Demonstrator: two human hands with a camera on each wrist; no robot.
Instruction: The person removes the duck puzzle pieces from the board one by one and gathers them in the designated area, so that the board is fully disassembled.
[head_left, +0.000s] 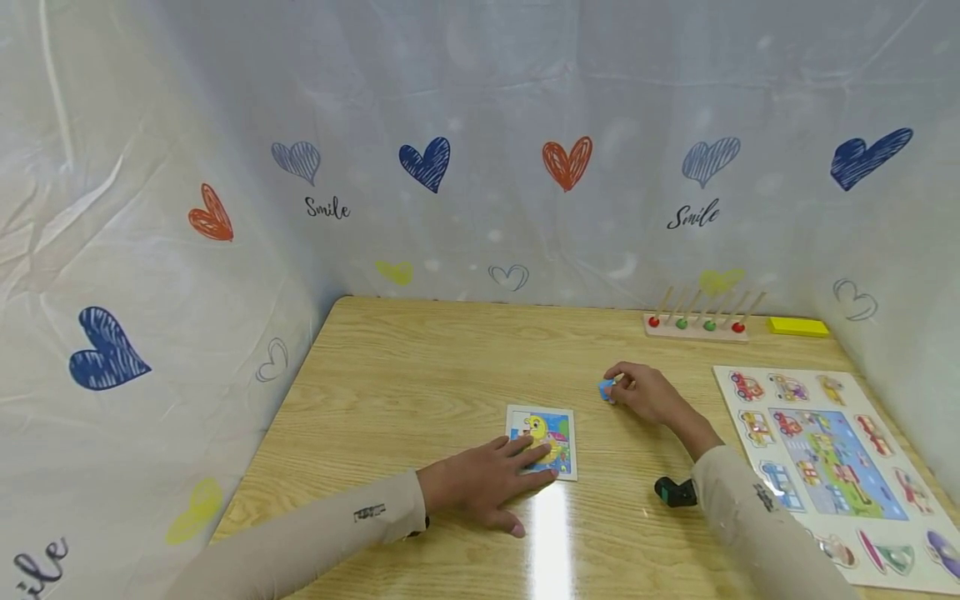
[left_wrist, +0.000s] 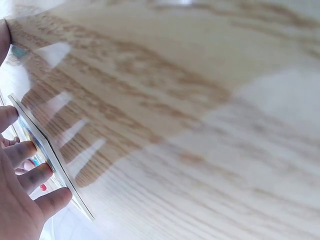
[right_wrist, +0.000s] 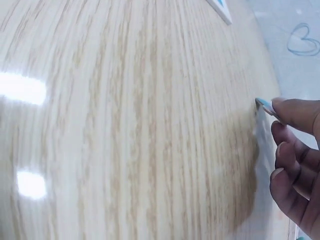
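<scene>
A small square jigsaw puzzle (head_left: 566, 423) with a yellow duck picture and white frame lies mid-table. My left hand (head_left: 501, 483) rests on its lower left part with fingers spread, covering some of the picture. In the left wrist view the fingertips touch the puzzle board (left_wrist: 55, 160), seen edge-on. To the right of the board, my right hand (head_left: 643, 393) pinches a small blue puzzle piece (head_left: 606, 388) between thumb and finger. The right wrist view shows that thin piece (right_wrist: 264, 104) at the fingertips, close to the wooden tabletop.
A large vehicle picture board (head_left: 847, 467) covers the table's right side. Behind it stand a peg rack (head_left: 696, 327) with red and green beads and a yellow block (head_left: 798, 327). A black object (head_left: 675, 492) lies by the right forearm. Heart-printed curtains (head_left: 480, 100) border the table.
</scene>
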